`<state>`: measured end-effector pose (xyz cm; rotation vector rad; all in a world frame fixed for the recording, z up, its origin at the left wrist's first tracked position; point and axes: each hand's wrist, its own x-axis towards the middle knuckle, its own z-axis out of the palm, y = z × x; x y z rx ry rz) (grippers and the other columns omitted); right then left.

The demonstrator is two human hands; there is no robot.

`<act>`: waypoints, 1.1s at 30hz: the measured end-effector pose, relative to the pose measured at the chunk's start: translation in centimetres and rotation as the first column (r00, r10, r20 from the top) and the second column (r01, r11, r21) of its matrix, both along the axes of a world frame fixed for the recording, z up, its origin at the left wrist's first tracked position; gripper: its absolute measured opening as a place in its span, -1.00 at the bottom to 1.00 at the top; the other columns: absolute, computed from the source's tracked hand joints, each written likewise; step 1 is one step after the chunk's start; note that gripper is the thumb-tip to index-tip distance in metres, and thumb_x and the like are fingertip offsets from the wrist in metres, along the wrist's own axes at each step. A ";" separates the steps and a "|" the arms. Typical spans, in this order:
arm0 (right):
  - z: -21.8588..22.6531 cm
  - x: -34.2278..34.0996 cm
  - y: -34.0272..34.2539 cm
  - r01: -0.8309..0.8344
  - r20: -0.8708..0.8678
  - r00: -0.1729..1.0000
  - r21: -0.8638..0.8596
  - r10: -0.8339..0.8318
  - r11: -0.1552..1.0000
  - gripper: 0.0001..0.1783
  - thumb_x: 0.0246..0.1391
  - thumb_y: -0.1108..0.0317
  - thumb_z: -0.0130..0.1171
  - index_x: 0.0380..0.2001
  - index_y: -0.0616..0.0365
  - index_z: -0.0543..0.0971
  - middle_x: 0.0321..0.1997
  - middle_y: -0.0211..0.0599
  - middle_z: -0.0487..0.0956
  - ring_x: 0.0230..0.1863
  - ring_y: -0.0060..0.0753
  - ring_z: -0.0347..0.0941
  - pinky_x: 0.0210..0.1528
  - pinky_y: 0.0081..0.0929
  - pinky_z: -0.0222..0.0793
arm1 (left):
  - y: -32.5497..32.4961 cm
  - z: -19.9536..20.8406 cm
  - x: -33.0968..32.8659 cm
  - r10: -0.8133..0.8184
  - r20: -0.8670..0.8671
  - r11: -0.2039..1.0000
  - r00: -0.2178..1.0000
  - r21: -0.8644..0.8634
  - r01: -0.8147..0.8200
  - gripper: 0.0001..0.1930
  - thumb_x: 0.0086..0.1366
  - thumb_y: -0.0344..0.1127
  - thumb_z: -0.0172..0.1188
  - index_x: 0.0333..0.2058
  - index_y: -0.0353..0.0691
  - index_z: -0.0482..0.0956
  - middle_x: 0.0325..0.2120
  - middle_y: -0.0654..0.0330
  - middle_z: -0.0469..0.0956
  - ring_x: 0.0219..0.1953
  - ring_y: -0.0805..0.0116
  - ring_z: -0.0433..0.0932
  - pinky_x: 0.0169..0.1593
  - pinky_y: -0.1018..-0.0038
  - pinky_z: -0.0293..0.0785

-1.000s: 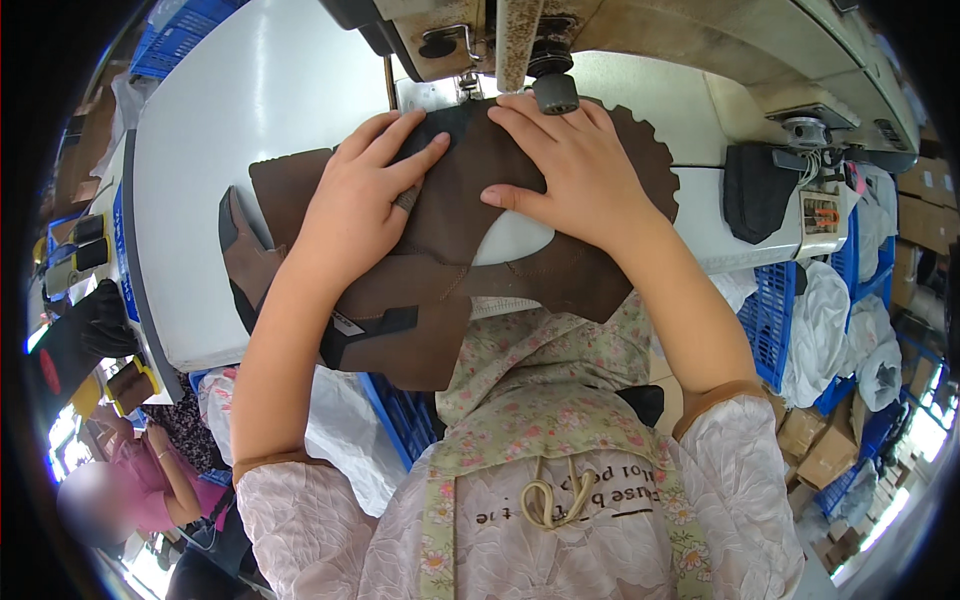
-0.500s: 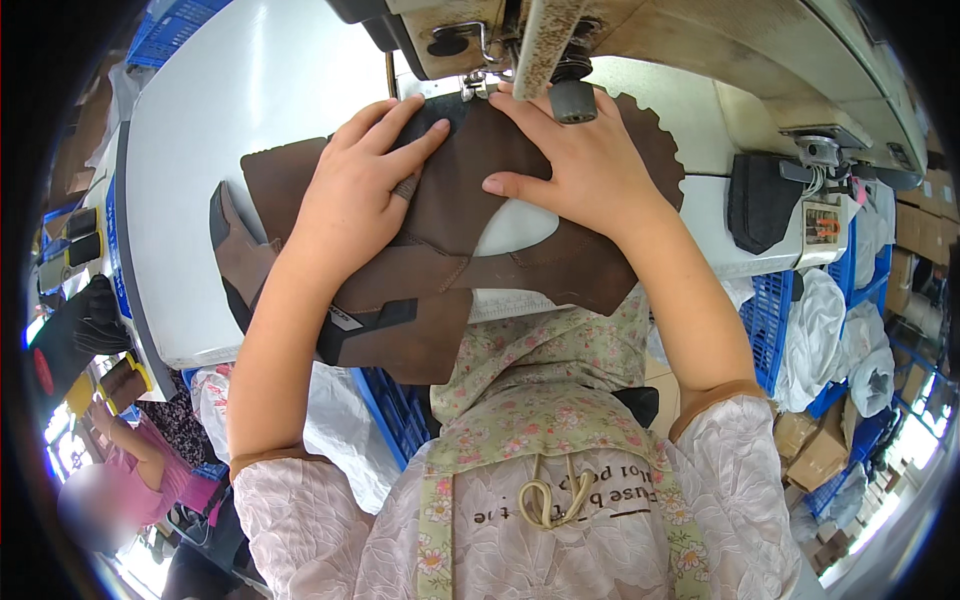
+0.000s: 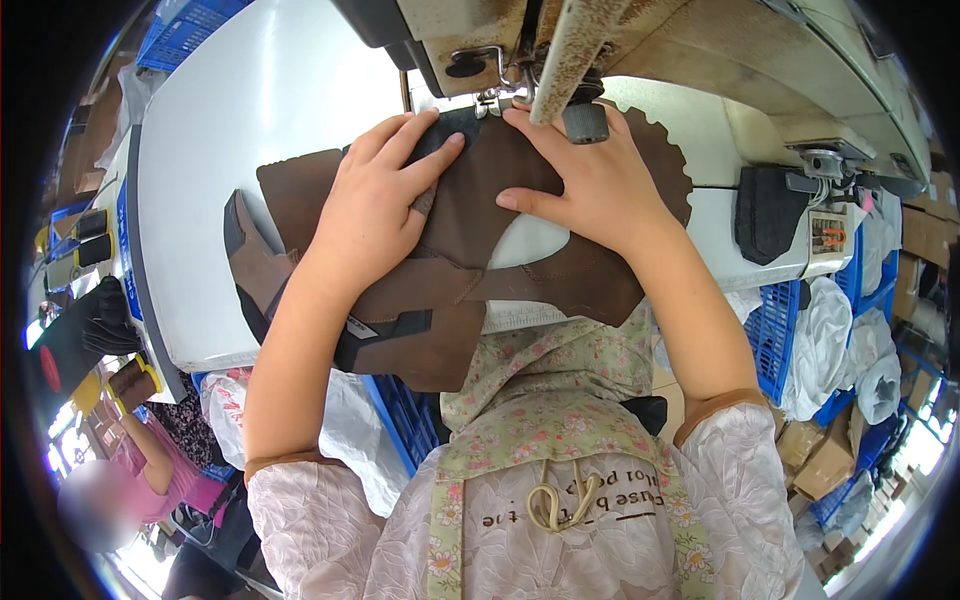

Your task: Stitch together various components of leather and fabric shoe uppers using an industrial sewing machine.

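Brown leather shoe-upper pieces (image 3: 470, 215), stitched together, lie on the white sewing machine table under the presser foot (image 3: 487, 103). My left hand (image 3: 372, 215) rests on the leather left of the foot, fingers spread, with a ring on one finger. A dark patch (image 3: 458, 122) of material shows beside its fingertips. My right hand (image 3: 610, 185) presses flat on the leather right of the foot, thumb stretched out toward the left. Its fingertips are partly hidden behind the machine. The scalloped leather edge (image 3: 672, 150) sticks out beyond that hand. More brown and black parts (image 3: 420, 345) hang over the near table edge.
The sewing machine head (image 3: 690, 60) overhangs the work from above. A black pad (image 3: 768, 212) sits on the table's right side. Blue crates (image 3: 770, 330) and white plastic bags (image 3: 822, 345) stand at the right. At the lower left another person in pink (image 3: 165, 470) sits nearby.
The whole view has shifted slightly, so everything appears a little lower and further right. Both hands keep nearly the same place on the leather by the presser foot.
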<state>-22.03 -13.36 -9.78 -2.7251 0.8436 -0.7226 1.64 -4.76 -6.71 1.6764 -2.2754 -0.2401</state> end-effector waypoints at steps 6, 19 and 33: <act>0.0 0.0 0.0 0.000 0.008 1.000 -0.005 0.001 1.000 -0.34 -0.10 -0.25 0.32 -0.19 0.16 0.65 0.00 -0.15 0.55 0.15 -0.12 0.39 0.24 -0.14 0.18 | 0.2 -0.5 0.0 0.000 -0.006 0.999 1.000 -0.044 0.000 -0.42 0.07 -0.63 0.06 0.11 -0.14 0.56 0.21 0.05 0.40 0.28 -0.04 0.31 0.31 0.17 0.27; 0.0 0.2 -0.3 0.015 -0.017 1.000 0.016 -0.014 1.000 -0.24 -0.09 -0.23 0.34 0.08 0.05 0.56 0.12 -0.30 0.55 0.16 -0.16 0.42 0.28 -0.12 0.16 | -0.9 -1.7 0.2 0.007 0.059 0.982 0.998 -0.188 0.005 -0.66 0.26 -0.40 0.17 0.03 -0.08 0.60 0.19 0.14 0.44 0.24 0.07 0.36 0.29 0.17 0.28; -0.1 0.0 0.1 0.026 0.001 1.000 -0.015 -0.026 1.000 -0.27 -0.08 -0.25 0.31 0.02 0.07 0.59 -0.01 -0.25 0.54 0.15 -0.17 0.37 0.24 -0.18 0.17 | -0.8 -1.1 -0.2 -0.059 0.025 0.989 0.998 -0.137 0.062 -0.52 0.07 -0.62 0.09 0.01 -0.20 0.59 0.08 0.14 0.49 0.14 0.05 0.41 0.21 0.19 0.38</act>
